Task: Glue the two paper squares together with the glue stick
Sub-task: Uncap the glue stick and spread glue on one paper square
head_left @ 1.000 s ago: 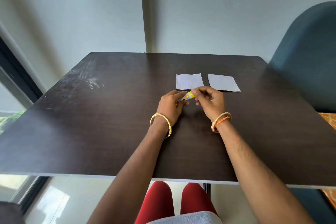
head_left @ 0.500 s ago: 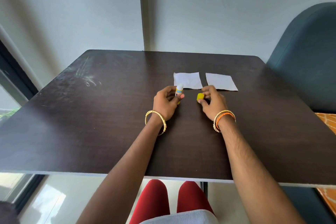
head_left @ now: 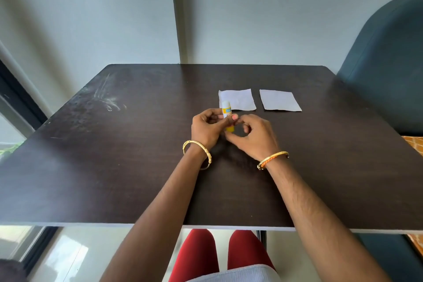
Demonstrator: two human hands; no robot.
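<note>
Two white paper squares lie side by side on the dark table [head_left: 114, 155], the left square [head_left: 241, 98] and the right square [head_left: 280, 101]. Just in front of them my left hand [head_left: 206, 129] grips the glue stick [head_left: 226, 109] upright, its uncapped white tip pointing up and overlapping the left square in view. My right hand [head_left: 256, 137] has its thumb and fingers curled round the stick's yellow bottom end [head_left: 230, 129]. The yellow cap is not visible.
A dark teal chair back [head_left: 389, 64] rises at the table's right side. A grey wall stands behind the far edge, and a window frame runs down the left. My red-clad knees show below the near edge.
The cap came off the stick into my right hand. My left hand then turned the stick upright, and my right hand moved back in to the stick's bottom end.
</note>
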